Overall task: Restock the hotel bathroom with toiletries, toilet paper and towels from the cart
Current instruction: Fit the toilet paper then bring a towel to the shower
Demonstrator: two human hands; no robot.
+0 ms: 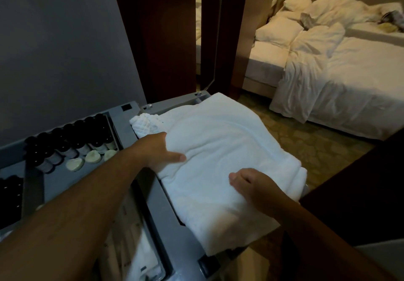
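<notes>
Towel (220, 140) on cart (157, 202), 12 o'clock from me. My L hand (159, 151) pinches its 9 o'clock edge, R hand (249, 184) grips 6 o'clock edge. Uneven lift may unfold it, then it slides to floor.

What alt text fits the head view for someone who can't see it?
The left hand and right hand grip a folded white towel lying on a grey cart. Dark-capped bottles and round soaps sit in its tray to the left; an unmade bed stands beyond.

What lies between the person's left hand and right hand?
Only a bare stretch of folded white terry towel that left hand and right hand hold; head view.
</notes>
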